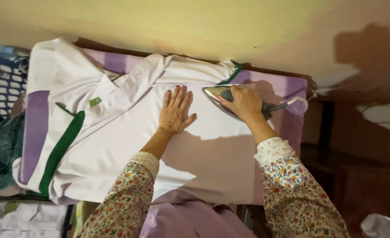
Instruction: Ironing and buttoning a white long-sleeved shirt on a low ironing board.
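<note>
A household ironing corner: a lilac-covered ironing board (287, 92) stands against a plain yellow wall (159, 22), a white shirt (129, 132) with green trim spread across it under an iron (223, 99). A blue laundry basket (3, 83) sits off the board's left end, folded clothes (23, 218) heaped below, dark wooden furniture (358, 176) at right.

Lilac-covered ironing board (287, 88) under white green-trimmed garment (129, 136) and iron (221, 98)
</note>
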